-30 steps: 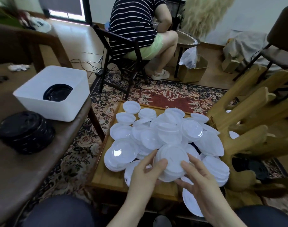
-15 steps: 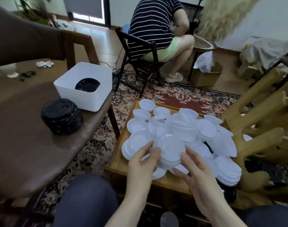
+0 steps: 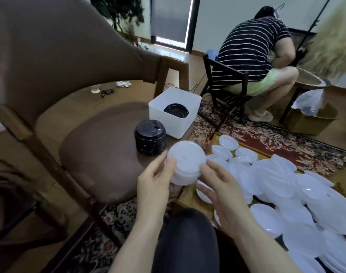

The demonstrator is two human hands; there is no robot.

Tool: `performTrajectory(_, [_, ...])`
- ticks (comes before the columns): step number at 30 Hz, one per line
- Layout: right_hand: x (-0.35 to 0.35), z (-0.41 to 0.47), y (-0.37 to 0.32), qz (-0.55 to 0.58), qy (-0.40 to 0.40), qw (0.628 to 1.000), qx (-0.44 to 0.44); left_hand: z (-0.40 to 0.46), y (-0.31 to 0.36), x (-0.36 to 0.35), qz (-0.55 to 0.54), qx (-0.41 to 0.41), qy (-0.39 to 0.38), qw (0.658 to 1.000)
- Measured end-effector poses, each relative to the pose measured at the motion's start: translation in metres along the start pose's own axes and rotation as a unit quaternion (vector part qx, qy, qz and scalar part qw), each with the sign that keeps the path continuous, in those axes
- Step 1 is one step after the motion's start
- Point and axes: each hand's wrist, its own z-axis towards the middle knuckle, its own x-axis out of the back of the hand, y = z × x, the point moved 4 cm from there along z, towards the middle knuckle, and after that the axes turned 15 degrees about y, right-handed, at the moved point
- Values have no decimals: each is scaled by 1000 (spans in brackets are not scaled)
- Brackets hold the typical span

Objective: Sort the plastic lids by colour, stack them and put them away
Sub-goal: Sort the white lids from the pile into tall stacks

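Note:
A stack of white lids (image 3: 185, 161) is held in the air between both hands, above the front edge of the brown chair seat (image 3: 101, 146). My left hand (image 3: 155, 182) grips its left side with thumb on the top rim. My right hand (image 3: 221, 186) holds its right side, thumb against the rim. A stack of black lids (image 3: 150, 137) stands on the seat just behind it. The white square bin (image 3: 175, 107) behind that holds more black lids (image 3: 176, 110). Several loose white lids (image 3: 282, 186) cover the low wooden table at the right.
The brown chair's tall back (image 3: 56, 48) and wooden arms rise at the left. A person in a striped shirt (image 3: 250, 46) sits on a dark chair beyond the bin. A cardboard box (image 3: 309, 121) stands at the far right on the patterned rug (image 3: 266, 138).
Both hands have lifted the white stack off the low table and carried it left toward the chair seat. The view has swung left with it.

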Motion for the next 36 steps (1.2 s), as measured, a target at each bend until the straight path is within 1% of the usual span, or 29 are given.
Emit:
performTrajectory(4, [-46, 2, 23, -30, -62, 996, -51, 25, -3, 38, 8, -15, 88, 996])
performTrajectory(7, [-79, 4, 37, -57, -105, 990, -73, 48, -5, 58, 15, -21, 138, 990])
performTrajectory(10, [-108, 9, 45, -97, -121, 985, -70, 71, -10, 71, 38, -22, 176, 983])
performTrajectory(13, [-125, 11, 45, -137, -124, 982, -32, 87, -12, 79, 70, -34, 208, 975])
performTrajectory(15, [-132, 11, 46, -156, -131, 979, -13, 94, -12, 80, 86, -39, 212, 973])
performTrajectory(19, [-142, 10, 53, -144, -138, 980, -9, 104, -10, 83, 104, -56, 194, 974])
performTrajectory(22, [-146, 11, 54, -135, -142, 980, -12, 107, -9, 84, 110, -71, 181, 975])
performTrajectory(25, [-143, 11, 51, -138, -153, 978, -20, 106, -8, 82, 108, -67, 177, 976])
performTrajectory(29, [-135, 10, 47, -131, -159, 978, -35, 96, -4, 82, 127, -75, 193, 970])
performTrajectory(31, [-128, 10, 42, -126, -163, 978, -28, 83, -1, 82, 154, -105, 206, 961])
performTrajectory(33, [-118, 10, 35, -127, -173, 977, -9, 64, 4, 81, 194, -158, 210, 945])
performTrajectory(36, [-95, 10, 25, -128, -178, 975, 23, 35, 8, 69, 212, -247, 179, 928])
